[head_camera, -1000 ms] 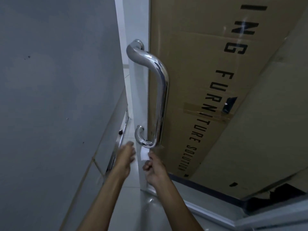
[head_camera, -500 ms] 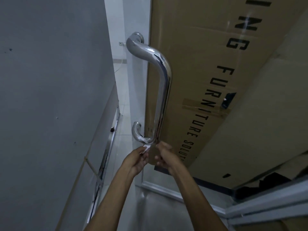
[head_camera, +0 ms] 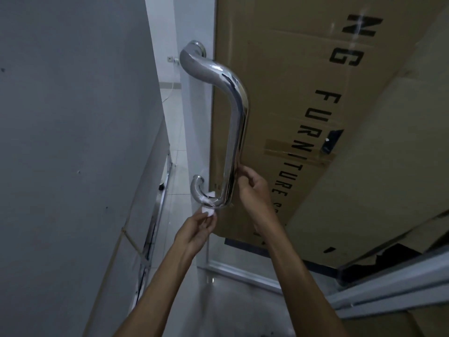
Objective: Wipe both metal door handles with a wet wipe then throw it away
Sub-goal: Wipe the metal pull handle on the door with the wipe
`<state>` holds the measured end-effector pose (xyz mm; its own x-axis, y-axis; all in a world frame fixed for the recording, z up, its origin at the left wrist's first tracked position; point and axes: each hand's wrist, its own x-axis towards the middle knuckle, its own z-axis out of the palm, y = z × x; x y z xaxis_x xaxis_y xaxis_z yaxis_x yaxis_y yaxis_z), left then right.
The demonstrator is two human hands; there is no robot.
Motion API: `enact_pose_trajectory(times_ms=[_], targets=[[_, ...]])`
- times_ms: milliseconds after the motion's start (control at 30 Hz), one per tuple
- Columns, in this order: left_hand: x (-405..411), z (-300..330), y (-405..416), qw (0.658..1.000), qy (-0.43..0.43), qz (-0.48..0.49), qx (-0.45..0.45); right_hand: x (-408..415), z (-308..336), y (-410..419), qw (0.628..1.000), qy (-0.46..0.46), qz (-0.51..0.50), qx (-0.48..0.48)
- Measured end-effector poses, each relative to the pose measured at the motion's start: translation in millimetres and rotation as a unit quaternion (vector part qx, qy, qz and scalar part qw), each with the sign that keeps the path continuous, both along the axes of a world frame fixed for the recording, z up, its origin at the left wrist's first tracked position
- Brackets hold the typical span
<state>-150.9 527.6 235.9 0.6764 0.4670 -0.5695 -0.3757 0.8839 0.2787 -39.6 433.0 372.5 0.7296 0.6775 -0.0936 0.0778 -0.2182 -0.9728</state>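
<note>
A chrome door handle (head_camera: pixel 239 117) runs down a glass door. My left hand (head_camera: pixel 196 231) pinches a small white wet wipe (head_camera: pixel 209 211) right under the handle's lower bend. Part of the wipe shows against the bend itself. My right hand (head_camera: pixel 252 188) is at the right side of the upright bar, just above the bend. Its thumb and curled fingertips are on the metal. Only this one handle is in view.
A grey wall (head_camera: pixel 73 142) stands close on the left, with a narrow gap of white tiled floor (head_camera: pixel 175 132) beside the door edge. A big printed cardboard box (head_camera: pixel 315 117) leans behind the glass. The door's metal bottom rail (head_camera: pixel 243 276) lies below.
My right hand has left the wipe and risen to the upright bar. My left hand keeps the wipe and has brought it up under the lower bend.
</note>
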Motion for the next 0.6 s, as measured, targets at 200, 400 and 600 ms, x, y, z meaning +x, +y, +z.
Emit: enact_pose_trajectory(times_ms=[200, 400, 600], targets=[[-10, 7, 18, 0.999, 0.025, 0.001, 0.046, -1, 20, -6, 0.999, 0.007, -0.009, 0.031], [-6, 12, 30, 0.997, 0.059, 0.013, 0.051, 0, 25, -4, 0.999, 0.026, -0.016, 0.032], [-11, 15, 48, 0.998, 0.041, 0.014, 0.037, 9, 24, -4, 0.999, 0.018, -0.024, 0.038]])
